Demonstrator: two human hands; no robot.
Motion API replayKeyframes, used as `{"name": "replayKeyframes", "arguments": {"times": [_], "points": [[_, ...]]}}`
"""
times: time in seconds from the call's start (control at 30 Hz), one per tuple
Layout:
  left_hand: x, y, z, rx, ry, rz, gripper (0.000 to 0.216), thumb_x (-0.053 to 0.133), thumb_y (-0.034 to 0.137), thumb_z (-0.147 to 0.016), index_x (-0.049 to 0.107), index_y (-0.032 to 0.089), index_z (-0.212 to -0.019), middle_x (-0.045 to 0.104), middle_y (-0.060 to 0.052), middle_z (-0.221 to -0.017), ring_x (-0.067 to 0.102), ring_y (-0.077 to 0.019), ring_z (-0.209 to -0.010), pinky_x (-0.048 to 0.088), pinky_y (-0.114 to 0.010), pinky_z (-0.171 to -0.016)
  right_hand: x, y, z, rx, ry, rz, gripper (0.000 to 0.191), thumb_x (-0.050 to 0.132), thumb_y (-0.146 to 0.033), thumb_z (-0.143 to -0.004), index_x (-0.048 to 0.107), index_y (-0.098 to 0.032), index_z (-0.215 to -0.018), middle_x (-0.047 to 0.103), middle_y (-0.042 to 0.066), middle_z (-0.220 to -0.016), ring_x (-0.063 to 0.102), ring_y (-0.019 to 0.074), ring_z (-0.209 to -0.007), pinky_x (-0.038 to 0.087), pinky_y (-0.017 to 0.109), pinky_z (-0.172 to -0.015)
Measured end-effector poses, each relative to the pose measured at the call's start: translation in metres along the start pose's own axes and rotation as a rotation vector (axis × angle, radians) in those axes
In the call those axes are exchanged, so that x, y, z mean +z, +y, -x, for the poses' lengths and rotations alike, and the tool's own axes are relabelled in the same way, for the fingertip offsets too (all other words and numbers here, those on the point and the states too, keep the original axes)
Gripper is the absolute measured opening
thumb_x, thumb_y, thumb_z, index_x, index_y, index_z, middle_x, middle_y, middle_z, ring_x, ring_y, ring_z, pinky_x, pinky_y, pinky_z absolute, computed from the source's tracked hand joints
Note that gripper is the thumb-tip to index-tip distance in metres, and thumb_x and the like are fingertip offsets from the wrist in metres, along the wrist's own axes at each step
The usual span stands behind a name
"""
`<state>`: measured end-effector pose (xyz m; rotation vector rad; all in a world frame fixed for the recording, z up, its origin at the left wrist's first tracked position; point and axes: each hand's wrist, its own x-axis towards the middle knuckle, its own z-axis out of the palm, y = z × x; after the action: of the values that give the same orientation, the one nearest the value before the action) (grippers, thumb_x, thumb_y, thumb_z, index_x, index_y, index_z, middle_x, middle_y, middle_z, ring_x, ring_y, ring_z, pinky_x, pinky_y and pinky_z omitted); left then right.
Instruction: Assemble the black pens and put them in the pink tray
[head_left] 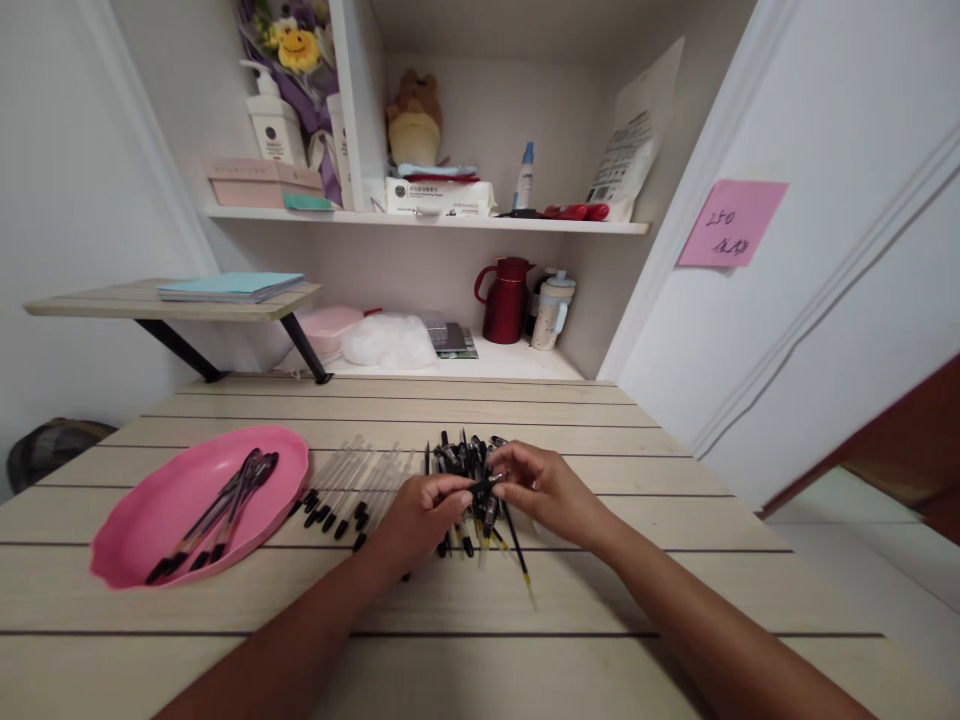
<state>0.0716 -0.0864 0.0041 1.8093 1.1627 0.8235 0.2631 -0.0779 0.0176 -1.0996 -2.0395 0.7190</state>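
Observation:
Between my hands is a small black pen part [482,486] with a shiny tip. My left hand [418,515] pinches its left end between thumb and forefinger. The curled fingers of my right hand [547,490] close around the shiny end, partly hiding it. Below and behind them lies a loose pile of black pen caps and parts [452,455]. One thin refill [519,548] with a yellow section sticks out toward me. To the left, clear pen barrels with black ends [352,480] lie in a rough row, some partly covered by my left hand.
A pink oval tray [135,520] holding several assembled pens [225,510] stands at the left of the slatted table [645,600]. Behind are a raised stand [97,298] with papers, a plastic bag [390,340], a red jug [507,300] and a speckled cup [553,310].

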Motion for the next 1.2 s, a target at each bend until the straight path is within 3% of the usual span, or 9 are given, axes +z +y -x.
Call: {"name": "replayKeyframes", "arguments": {"times": [0.1, 0.3, 0.57, 0.67, 0.73, 0.83, 1.0, 1.2], "points": [[-0.001, 0.002, 0.000, 0.017, 0.012, -0.031, 0.033, 0.045, 0.031, -0.076, 0.064, 0.016, -0.098, 0.061, 0.001, -0.060, 0.052, -0.0114, -0.055, 0.039, -0.021, -0.054, -0.002, -0.003, 0.000, -0.072, 0.012, 0.066, 0.006, 0.052, -0.023, -0.076, 0.057, -0.019, -0.076, 0.057, 0.000, -0.070, 0.050, 0.0115, -0.065, 0.036, 0.022, -0.059], [-0.004, 0.006, 0.002, 0.163, 0.080, -0.221, 0.028, 0.045, 0.028, -0.077, 0.067, 0.020, -0.092, 0.067, -0.002, -0.082, 0.057, -0.0150, -0.076, 0.041, -0.023, -0.069, 0.001, -0.006, 0.001, -0.109, -0.004, 0.161, 0.008, 0.047, -0.020, -0.079, 0.054, -0.018, -0.075, 0.055, -0.001, -0.066, 0.049, 0.0111, -0.063, 0.035, 0.022, -0.058], [-0.005, -0.001, 0.001, 0.245, 0.080, -0.391, 0.029, 0.043, 0.027, -0.079, 0.066, 0.022, -0.095, 0.066, -0.004, -0.082, 0.056, -0.0161, -0.077, 0.040, -0.025, -0.069, 0.005, -0.002, 0.000, -0.162, -0.043, 0.256, 0.015, 0.042, -0.027, -0.083, 0.054, -0.019, -0.077, 0.056, 0.000, -0.070, 0.049, 0.0125, -0.066, 0.035, 0.024, -0.061], [-0.004, 0.000, 0.000, 0.214, 0.112, -0.316, 0.028, 0.044, 0.027, -0.077, 0.066, 0.021, -0.094, 0.067, -0.003, -0.084, 0.057, -0.0159, -0.079, 0.041, -0.025, -0.071, -0.006, 0.002, -0.002, -0.095, -0.013, 0.203, 0.017, 0.042, -0.030, -0.082, 0.054, -0.020, -0.089, 0.059, 0.001, -0.078, 0.052, 0.0135, -0.070, 0.037, 0.024, -0.062], [-0.004, 0.000, 0.000, 0.170, 0.127, -0.249, 0.028, 0.046, 0.028, -0.076, 0.067, 0.021, -0.092, 0.067, -0.003, -0.084, 0.058, -0.0157, -0.078, 0.042, -0.025, -0.071, -0.019, 0.011, -0.005, -0.014, 0.078, 0.192, 0.022, 0.038, -0.031, -0.083, 0.053, -0.019, -0.096, 0.060, 0.002, -0.081, 0.054, 0.0137, -0.070, 0.038, 0.024, -0.061], [-0.003, 0.001, -0.001, 0.071, 0.123, -0.160, 0.029, 0.047, 0.031, -0.074, 0.067, 0.018, -0.091, 0.067, -0.002, -0.078, 0.058, -0.0155, -0.070, 0.043, -0.024, -0.065, -0.037, 0.034, -0.009, 0.154, 0.247, 0.411, 0.021, 0.039, -0.029, -0.081, 0.057, -0.019, -0.079, 0.061, 0.002, -0.073, 0.054, 0.0144, -0.066, 0.036, 0.024, -0.059], [-0.002, -0.002, -0.002, -0.044, 0.088, -0.050, 0.036, 0.047, 0.036, -0.073, 0.065, 0.014, -0.095, 0.059, 0.001, -0.059, 0.051, -0.0119, -0.051, 0.039, -0.022, -0.051, -0.042, 0.067, -0.010, 0.368, 0.085, 0.740, 0.015, 0.049, -0.027, -0.074, 0.062, -0.020, -0.073, 0.064, 0.004, -0.073, 0.055, 0.0160, -0.069, 0.030, 0.023, -0.056], [-0.002, -0.005, -0.002, -0.087, 0.061, 0.027, 0.039, 0.048, 0.039, -0.072, 0.063, 0.013, -0.097, 0.055, 0.001, -0.057, 0.047, -0.0101, -0.047, 0.036, -0.021, -0.046, -0.035, 0.073, -0.008, 0.381, 0.011, 0.834, 0.015, 0.049, -0.022, -0.071, 0.062, -0.020, -0.079, 0.064, 0.005, -0.074, 0.055, 0.0169, -0.071, 0.027, 0.024, -0.053]]}}
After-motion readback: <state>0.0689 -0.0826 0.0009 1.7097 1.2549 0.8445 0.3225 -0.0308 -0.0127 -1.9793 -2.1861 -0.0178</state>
